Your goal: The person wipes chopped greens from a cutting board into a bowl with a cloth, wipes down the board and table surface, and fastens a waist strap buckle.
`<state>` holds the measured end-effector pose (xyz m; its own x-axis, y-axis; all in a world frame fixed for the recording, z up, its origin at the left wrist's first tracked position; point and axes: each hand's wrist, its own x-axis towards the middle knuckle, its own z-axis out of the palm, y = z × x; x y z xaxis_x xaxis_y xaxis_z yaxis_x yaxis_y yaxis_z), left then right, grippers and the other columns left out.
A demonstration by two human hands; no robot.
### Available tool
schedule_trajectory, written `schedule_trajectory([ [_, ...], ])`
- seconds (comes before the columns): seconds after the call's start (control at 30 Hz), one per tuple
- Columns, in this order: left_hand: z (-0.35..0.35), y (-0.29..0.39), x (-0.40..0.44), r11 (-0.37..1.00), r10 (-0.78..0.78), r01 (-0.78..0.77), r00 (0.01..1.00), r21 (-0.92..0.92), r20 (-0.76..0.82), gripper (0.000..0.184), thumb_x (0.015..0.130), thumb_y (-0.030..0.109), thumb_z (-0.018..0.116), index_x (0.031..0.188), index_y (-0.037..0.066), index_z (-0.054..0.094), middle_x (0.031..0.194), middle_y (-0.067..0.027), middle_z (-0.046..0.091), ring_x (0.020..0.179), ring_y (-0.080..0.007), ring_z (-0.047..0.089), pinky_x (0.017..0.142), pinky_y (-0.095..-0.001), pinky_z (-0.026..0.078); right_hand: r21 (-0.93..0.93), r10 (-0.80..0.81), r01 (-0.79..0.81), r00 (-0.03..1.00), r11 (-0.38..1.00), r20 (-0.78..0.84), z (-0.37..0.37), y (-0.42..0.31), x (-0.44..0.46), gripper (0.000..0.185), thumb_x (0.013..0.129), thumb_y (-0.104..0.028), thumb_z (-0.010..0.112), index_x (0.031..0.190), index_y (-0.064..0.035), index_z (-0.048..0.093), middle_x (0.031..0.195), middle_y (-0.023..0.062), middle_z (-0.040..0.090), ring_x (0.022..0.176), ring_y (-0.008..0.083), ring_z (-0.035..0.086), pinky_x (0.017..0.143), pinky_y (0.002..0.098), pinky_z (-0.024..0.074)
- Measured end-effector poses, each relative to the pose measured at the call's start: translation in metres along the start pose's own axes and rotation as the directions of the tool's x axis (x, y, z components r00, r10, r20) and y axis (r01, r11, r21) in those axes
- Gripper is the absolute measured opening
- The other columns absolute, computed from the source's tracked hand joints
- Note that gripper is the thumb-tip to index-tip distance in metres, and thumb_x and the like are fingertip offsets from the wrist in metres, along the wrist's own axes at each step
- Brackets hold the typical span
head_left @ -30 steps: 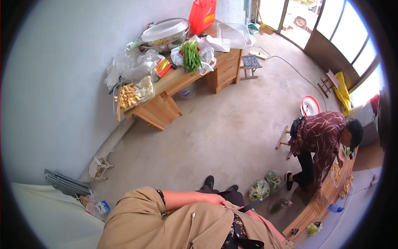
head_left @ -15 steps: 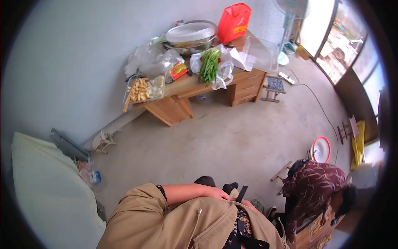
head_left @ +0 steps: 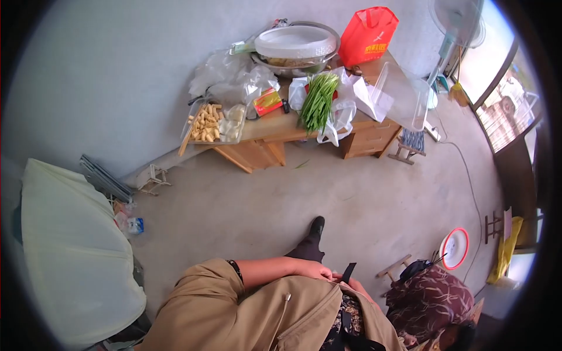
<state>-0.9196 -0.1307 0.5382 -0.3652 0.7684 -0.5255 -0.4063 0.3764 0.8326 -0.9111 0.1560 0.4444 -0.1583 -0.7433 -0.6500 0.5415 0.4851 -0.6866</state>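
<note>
Both hands are together in front of my waist, at the open edge of my tan jacket point(head_left: 252, 310). My left hand point(head_left: 315, 269) is closed, its fingertips meeting my right hand; what they grip is hidden. My right hand point(head_left: 358, 286) is partly covered by the jacket edge, its fingers bent around a black strap point(head_left: 349, 272) whose free end sticks up between the hands. Below them, a dark patterned shirt point(head_left: 351, 313) shows in the jacket opening. One dark shoe point(head_left: 317, 226) points forward on the floor.
Ahead, a wooden desk point(head_left: 272, 131) bears green stalks point(head_left: 319, 100), a tray of yellowish pieces point(head_left: 206, 124), a metal basin point(head_left: 295, 70) and a red bag point(head_left: 369, 36). To the right are a bending person point(head_left: 430, 298), a red-rimmed basin point(head_left: 455, 248) and low stools. A cloth-covered object point(head_left: 76, 251) stands left.
My view has shifted, and the desk looks closer. One foot now reaches forward. Both hands stay together at the waist by the strap. The person at right bends lower.
</note>
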Motion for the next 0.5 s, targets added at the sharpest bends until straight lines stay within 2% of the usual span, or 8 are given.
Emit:
schedule_trajectory([
  [0.1, -0.044, 0.02, 0.002, 0.998, 0.03, -0.029, 0.999, -0.049, 0.021, 0.032, 0.097, 0.033, 0.06, 0.112, 0.005, 0.064, 0.112, -0.0052, 0.066, 0.104, -0.0118, 0.058, 0.094, -0.0318, 0.044, -0.017, 0.0, -0.001, 1.0, 1.0, -0.029, -0.031, -0.032, 0.007, 0.052, 0.101, -0.042, 0.05, 0.129, 0.0016, 0.054, 0.116, 0.0073, 0.063, 0.106, 0.0139, 0.054, 0.094, 0.0311, 0.0443],
  [0.2, -0.085, 0.02, 0.009, 0.992, 0.092, -0.093, 0.996, -0.081, -0.021, 0.032, 0.097, 0.033, 0.059, 0.11, 0.004, 0.064, 0.116, -0.0049, 0.065, 0.107, -0.0115, 0.057, 0.096, -0.0308, 0.043, -0.022, -0.042, 0.041, 0.997, 0.999, -0.065, -0.059, -0.07, 0.028, 0.051, 0.101, -0.041, 0.049, 0.129, 0.0015, 0.053, 0.116, 0.0074, 0.062, 0.107, 0.0141, 0.054, 0.094, 0.0313, 0.0442],
  [0.3, -0.122, 0.035, 0.001, 0.984, 0.079, -0.086, 0.995, -0.157, -0.054, 0.033, 0.099, 0.034, 0.057, 0.108, 0.003, 0.063, 0.116, -0.0047, 0.064, 0.108, -0.0114, 0.056, 0.097, -0.0301, 0.043, -0.004, -0.067, 0.067, 0.993, 0.998, -0.093, -0.076, -0.096, 0.043, 0.051, 0.102, -0.04, 0.049, 0.13, 0.0014, 0.053, 0.117, 0.0074, 0.062, 0.107, 0.0143, 0.054, 0.095, 0.0314, 0.0441],
  [0.4, -0.152, 0.036, 0.007, 0.994, 0.017, -0.021, 0.999, -0.111, -0.04, 0.035, 0.1, 0.035, 0.054, 0.109, 0.002, 0.062, 0.114, -0.005, 0.064, 0.109, -0.0116, 0.055, 0.097, -0.03, 0.043, 0.021, -0.081, 0.084, 0.99, 0.996, -0.119, -0.087, -0.111, 0.051, 0.05, 0.102, -0.04, 0.049, 0.13, 0.0012, 0.052, 0.117, 0.0074, 0.062, 0.107, 0.0144, 0.054, 0.095, 0.0315, 0.044],
  [0.5, -0.171, 0.049, 0.011, 0.989, 0.057, -0.055, 0.998, -0.139, 0.008, 0.036, 0.101, 0.036, 0.052, 0.111, 0.003, 0.062, 0.112, -0.0052, 0.064, 0.107, -0.0123, 0.056, 0.096, -0.0312, 0.044, 0.042, -0.084, 0.091, 0.987, 0.995, -0.137, -0.089, -0.14, 0.051, 0.05, 0.102, -0.039, 0.048, 0.131, 0.0011, 0.052, 0.117, 0.0074, 0.062, 0.107, 0.0145, 0.054, 0.095, 0.0316, 0.0439],
])
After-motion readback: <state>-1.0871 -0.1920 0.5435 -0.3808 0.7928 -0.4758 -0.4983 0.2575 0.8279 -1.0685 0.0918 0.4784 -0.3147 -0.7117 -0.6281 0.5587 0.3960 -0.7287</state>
